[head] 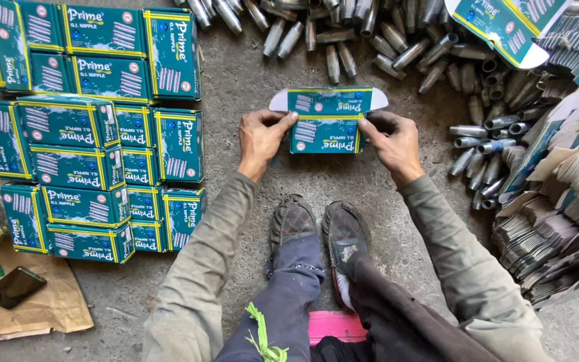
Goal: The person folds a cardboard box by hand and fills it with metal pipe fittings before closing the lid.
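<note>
Nearest the camera are the person's legs and a pink stool beneath them, with two worn shoes planted on the concrete floor. At far left a black phone lies on brown paper, below a stack of closed teal boxes laid in rows. The left hand grips the left end of a small teal box resting on the floor just ahead of the shoes, its fingers pinching the edge where the open lid flap folds back. The right hand holds the box's right end the same way, fingers curled and pinching that edge. Beyond and to the right lie heaps of grey metal nipples, and at far right piles of flat, unfolded cartons.
</note>
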